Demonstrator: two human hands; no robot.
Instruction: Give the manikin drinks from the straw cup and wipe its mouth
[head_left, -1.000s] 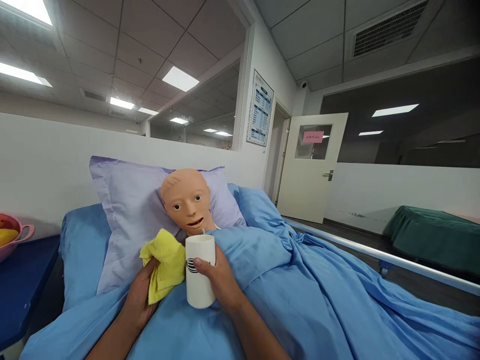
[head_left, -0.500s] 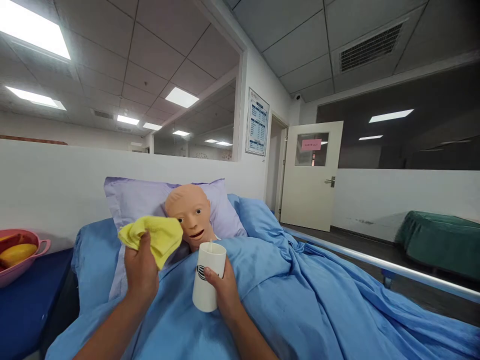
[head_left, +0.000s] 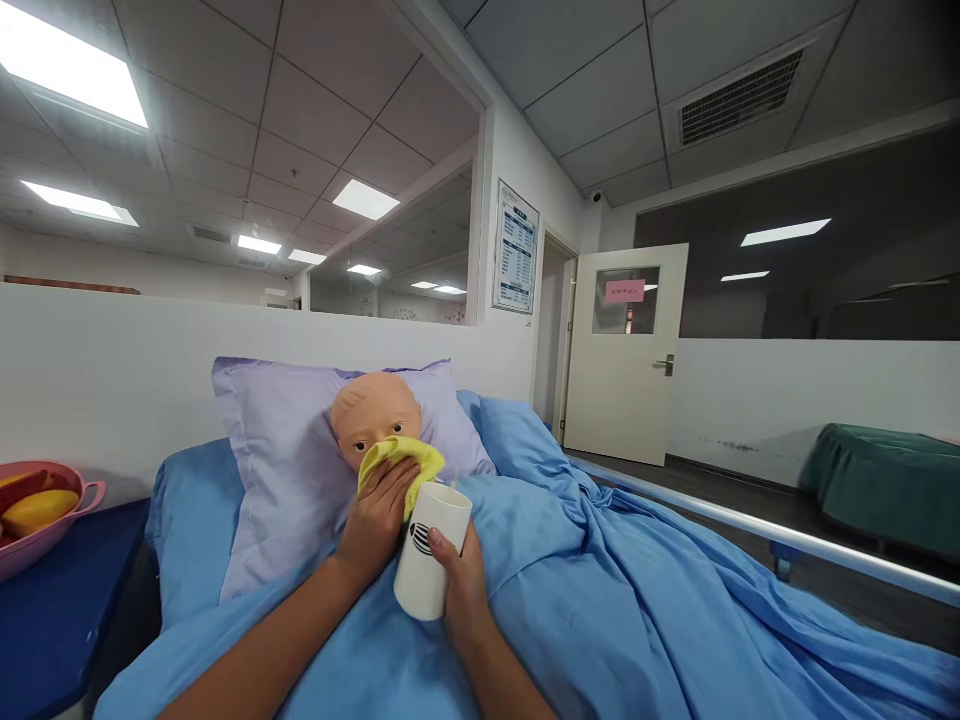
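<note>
A manikin (head_left: 375, 405) lies in the bed with its head on a lilac pillow (head_left: 289, 440). My left hand (head_left: 379, 520) presses a yellow cloth (head_left: 412, 455) over the manikin's mouth and nose, so the lower part of its head is hidden. Its eyes show above the cloth. In my right hand (head_left: 465, 580) is a white cup (head_left: 427, 560) with a dark striped round mark, tilted slightly to the right. The cup's rim is just below the cloth. A thin pale tip, perhaps a straw, shows at the rim. A blue quilt (head_left: 570, 580) covers the manikin's body.
On the left, a pink basket (head_left: 90, 500) with yellow and red fruit-like things stands on a dark blue tabletop (head_left: 52, 620). A pale bed rail (head_left: 750, 525) runs along the right side. Beyond it are a half-open door (head_left: 622, 390) and a green-covered object (head_left: 877, 490).
My left hand has moved right with the yellow cloth, from beside the manikin's head onto its mouth. The cup has shifted slightly right and leans more to the right.
</note>
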